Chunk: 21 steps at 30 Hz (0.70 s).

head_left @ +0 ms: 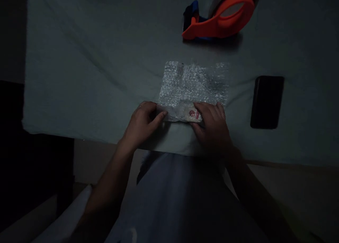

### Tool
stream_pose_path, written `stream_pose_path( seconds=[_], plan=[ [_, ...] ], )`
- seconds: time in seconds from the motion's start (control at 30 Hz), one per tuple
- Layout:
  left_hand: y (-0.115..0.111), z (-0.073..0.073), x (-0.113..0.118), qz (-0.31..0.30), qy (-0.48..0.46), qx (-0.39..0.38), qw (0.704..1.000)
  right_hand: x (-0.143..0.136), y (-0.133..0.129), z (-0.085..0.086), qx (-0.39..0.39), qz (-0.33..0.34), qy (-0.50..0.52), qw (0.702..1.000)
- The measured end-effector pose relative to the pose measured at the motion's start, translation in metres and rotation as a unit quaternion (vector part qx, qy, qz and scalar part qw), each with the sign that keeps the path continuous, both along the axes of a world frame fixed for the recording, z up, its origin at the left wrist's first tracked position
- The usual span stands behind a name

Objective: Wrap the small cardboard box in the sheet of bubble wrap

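Note:
A sheet of clear bubble wrap (194, 82) lies on the cloth-covered table, its near edge folded over a small pale item with red marks (192, 114). My left hand (144, 121) pinches the left end of the folded edge between thumb and fingers. At the right end, my right hand (212, 124) grips the wrapped item, thumb below and fingers on top. The far part of the bubble wrap lies spread out beyond both hands.
An orange and blue tape dispenser (222, 25) stands at the back of the table (87, 77). To the right lies a black rectangular object (267, 102). The table's front edge runs just below my hands. The scene is dim.

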State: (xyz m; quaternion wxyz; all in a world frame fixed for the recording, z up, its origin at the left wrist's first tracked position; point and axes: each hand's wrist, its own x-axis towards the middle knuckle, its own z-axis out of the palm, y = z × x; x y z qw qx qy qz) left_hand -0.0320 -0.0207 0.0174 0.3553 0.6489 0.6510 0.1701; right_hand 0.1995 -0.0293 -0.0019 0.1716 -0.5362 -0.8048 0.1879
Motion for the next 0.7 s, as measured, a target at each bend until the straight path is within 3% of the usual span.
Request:
stream_pose_path(
  seconds=[0.13,0.3,0.43,0.6,0.7],
  plan=[
    [-0.004,0.0,0.003,0.059,-0.001,0.007,0.998,0.003,-0.001,0.001,0.028,0.0,0.031,0.999],
    [-0.005,0.014,0.002,0.091,0.03,-0.119,0.988,0.005,-0.005,0.004,0.109,0.021,0.067,0.992],
    [-0.003,0.019,0.002,0.086,-0.013,-0.169,0.982,0.005,-0.005,-0.002,0.061,0.037,0.068,0.995],
    [0.001,0.004,0.008,0.077,-0.085,-0.123,0.986,0.009,0.004,-0.002,0.001,0.064,0.08,0.995],
    [-0.001,-0.011,0.013,0.108,-0.107,-0.119,0.981,0.012,0.008,0.003,-0.013,0.08,0.07,0.994]
  ],
)
